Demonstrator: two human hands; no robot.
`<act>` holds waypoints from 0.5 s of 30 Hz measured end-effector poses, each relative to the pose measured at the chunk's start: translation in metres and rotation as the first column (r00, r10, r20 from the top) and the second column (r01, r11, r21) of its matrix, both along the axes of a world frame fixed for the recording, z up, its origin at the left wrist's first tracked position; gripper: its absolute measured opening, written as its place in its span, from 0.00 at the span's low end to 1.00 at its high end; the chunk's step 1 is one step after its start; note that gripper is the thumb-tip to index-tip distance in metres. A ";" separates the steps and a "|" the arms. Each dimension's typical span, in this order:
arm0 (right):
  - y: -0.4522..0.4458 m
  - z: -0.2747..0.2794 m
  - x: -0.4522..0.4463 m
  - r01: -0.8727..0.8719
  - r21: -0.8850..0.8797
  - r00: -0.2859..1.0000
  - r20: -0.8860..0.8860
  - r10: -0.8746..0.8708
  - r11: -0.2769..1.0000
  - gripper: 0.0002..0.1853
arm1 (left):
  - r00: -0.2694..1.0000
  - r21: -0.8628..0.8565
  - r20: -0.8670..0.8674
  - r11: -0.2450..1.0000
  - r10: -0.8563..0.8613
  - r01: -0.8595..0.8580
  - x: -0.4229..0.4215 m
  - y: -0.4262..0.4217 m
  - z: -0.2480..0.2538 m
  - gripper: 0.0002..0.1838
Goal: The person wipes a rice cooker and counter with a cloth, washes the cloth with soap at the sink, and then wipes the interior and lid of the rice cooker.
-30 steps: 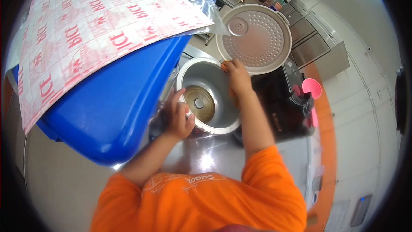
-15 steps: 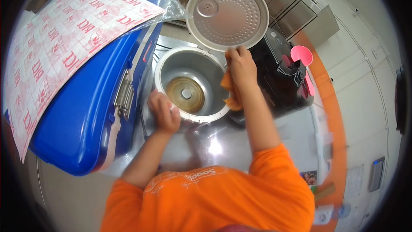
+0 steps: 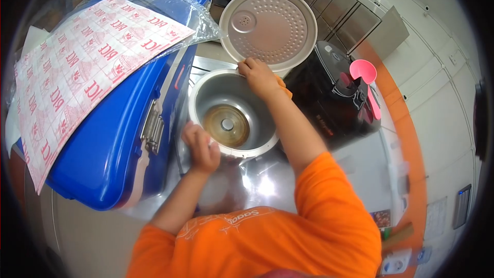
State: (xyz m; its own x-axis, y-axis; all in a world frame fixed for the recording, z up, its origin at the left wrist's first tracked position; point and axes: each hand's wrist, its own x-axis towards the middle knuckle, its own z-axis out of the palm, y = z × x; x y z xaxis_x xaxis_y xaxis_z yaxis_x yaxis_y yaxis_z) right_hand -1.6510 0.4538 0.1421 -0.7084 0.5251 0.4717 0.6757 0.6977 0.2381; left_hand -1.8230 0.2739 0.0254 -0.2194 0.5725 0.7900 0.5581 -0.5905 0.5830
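An open rice cooker point(image 3: 261, 151) stands in front of me, with a pale rim and a grey inside. At its bottom is a brownish round heating plate point(image 3: 213, 126) with a metal button in the middle. The raised lid point(image 3: 278, 25) is hinged at the back, its dimpled inner face towards me. My left hand point(image 3: 200, 148) is closed on the front-left rim. At the back rim, just below the lid, my right hand point(image 3: 261, 81) is closed round an orange cloth point(image 3: 284, 87), mostly hidden under the palm and wrist.
A large blue cooler box point(image 3: 98, 159) with a metal latch stands close on the left, red-printed wrapping paper point(image 3: 77, 67) and clear plastic on it. On the right is a black appliance point(image 3: 321, 92) with a pink ladle point(image 3: 363, 72). Everything rests on a shiny metal counter point(image 3: 231, 185).
My right hand has moved left with the cloth, from the right side of the cooker to its back rim. My left hand stays at the front-left rim. The view has shifted slightly.
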 end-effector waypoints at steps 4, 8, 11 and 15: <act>-0.004 -0.008 0.016 0.096 0.102 0.995 0.017 -0.098 0.990 0.09 | 0.999 -0.012 -0.016 0.999 -0.035 0.035 -0.002 0.000 -0.008 0.12; -0.022 0.002 0.036 0.363 0.245 0.912 0.102 -0.396 0.899 0.05 | 1.000 -0.017 0.005 1.000 -0.008 0.008 -0.001 0.003 -0.009 0.11; -0.027 0.006 0.026 0.500 0.233 0.832 0.137 -0.537 0.834 0.06 | 0.998 -0.023 0.030 0.999 -0.047 0.048 -0.005 0.003 -0.006 0.10; -0.012 -0.009 0.008 0.440 -0.129 0.897 0.008 -0.443 0.889 0.08 | 0.998 -0.028 0.021 0.998 -0.060 0.061 -0.006 0.002 -0.003 0.10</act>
State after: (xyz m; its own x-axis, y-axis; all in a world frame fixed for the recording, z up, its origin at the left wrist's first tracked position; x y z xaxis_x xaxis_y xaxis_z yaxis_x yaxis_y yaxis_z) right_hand -1.6429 0.4418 0.1328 -0.3805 0.8365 0.3943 0.9247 0.3491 0.1516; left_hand -1.8286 0.2756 0.0228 -0.1993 0.6073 0.7691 0.5096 -0.6062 0.6107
